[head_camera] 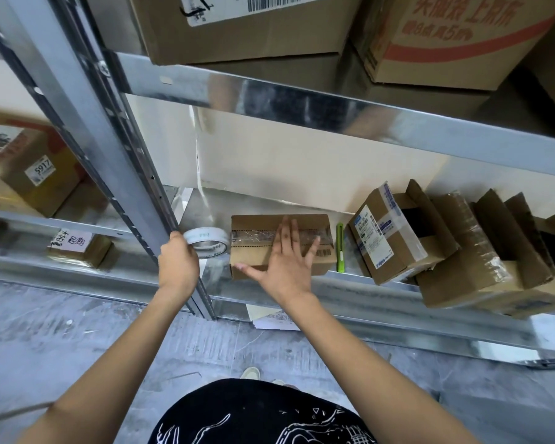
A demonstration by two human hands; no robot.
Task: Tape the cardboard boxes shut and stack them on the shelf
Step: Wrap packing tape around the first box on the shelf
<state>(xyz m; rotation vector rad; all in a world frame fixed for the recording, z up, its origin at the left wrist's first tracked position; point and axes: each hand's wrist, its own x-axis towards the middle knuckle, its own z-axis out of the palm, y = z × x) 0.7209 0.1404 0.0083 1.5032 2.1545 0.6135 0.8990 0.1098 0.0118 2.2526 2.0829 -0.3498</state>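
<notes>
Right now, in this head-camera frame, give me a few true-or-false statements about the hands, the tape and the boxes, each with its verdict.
1. The left hand grips the tape roll. True.
2. The right hand lies flat on the small box. True.
3. The green cutter lies on top of the small box. False: it lies on the shelf beside the box, on its right.
4. Every box on this shelf is closed. False: the open-flapped boxes at the right stand open.

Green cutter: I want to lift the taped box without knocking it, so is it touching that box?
Apart. The head view shows bare shelf between the cutter and the box.
</notes>
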